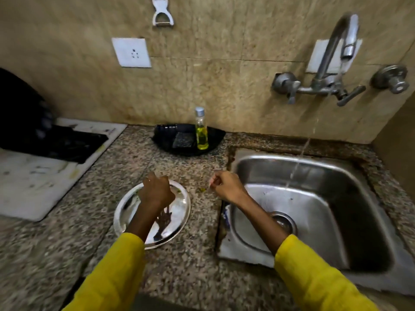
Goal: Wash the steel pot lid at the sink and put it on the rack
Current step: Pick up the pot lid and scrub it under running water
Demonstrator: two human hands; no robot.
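Note:
The round steel pot lid [177, 209] lies flat on the granite counter, left of the sink, with dark smears on it. My left hand [156, 190] hovers over its far part, fingers curled down toward the lid; I cannot tell whether it grips the lid. My right hand [226, 186] is loosely closed above the counter at the sink's left rim, empty as far as I can see. The steel sink [251, 158] is at the right, and a thin stream of water falls into it from the wall tap [343, 46].
A black tray [215, 135] by the back wall holds a scrub pad [183, 140] and a bottle of yellow liquid [201, 131]. A white stove top [33, 176] lies at the left. Tap handles [350, 95] stick out from the wall above the sink.

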